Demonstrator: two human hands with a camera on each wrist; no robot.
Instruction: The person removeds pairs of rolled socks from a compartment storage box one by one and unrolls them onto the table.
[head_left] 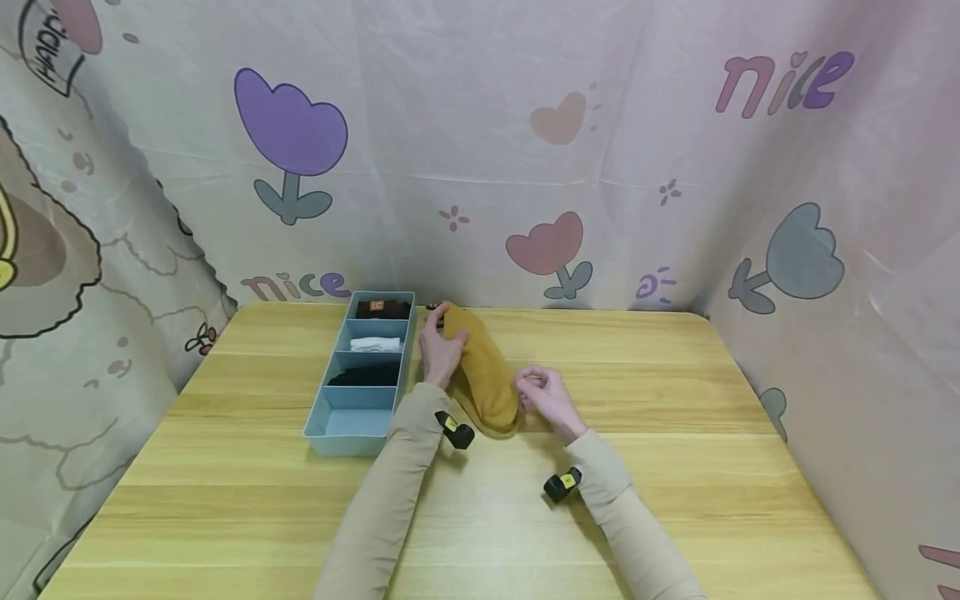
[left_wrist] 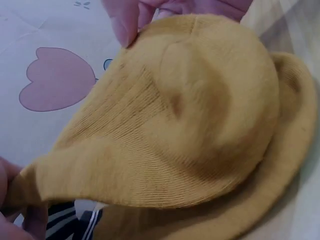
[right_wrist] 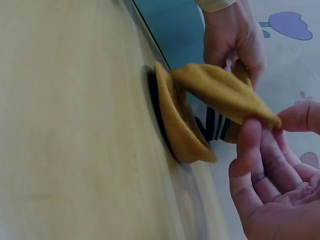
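A mustard-yellow sock (head_left: 487,375) lies to the right of a blue box, its knitted fabric partly lifted off the table. My left hand (head_left: 441,352) grips its far end; in the left wrist view, fingers (left_wrist: 10,192) hold the narrowed fabric at lower left. At the near end, my right hand (right_wrist: 280,172) pinches the edge of the upper layer between thumb and fingers. A second yellow layer (right_wrist: 175,120) rests below it against the tabletop. Beneath the fabric shows a dark cuff with white stripes (right_wrist: 216,122), mostly covered.
The blue divided box (head_left: 348,446) stands left of my left hand. Its compartments hold a dark brown folded item (head_left: 382,310), a white folded item (head_left: 375,343) and a black folded item (head_left: 366,375); the nearest compartment shows bare floor. A printed curtain (head_left: 450,150) hangs behind the wooden table (head_left: 225,500).
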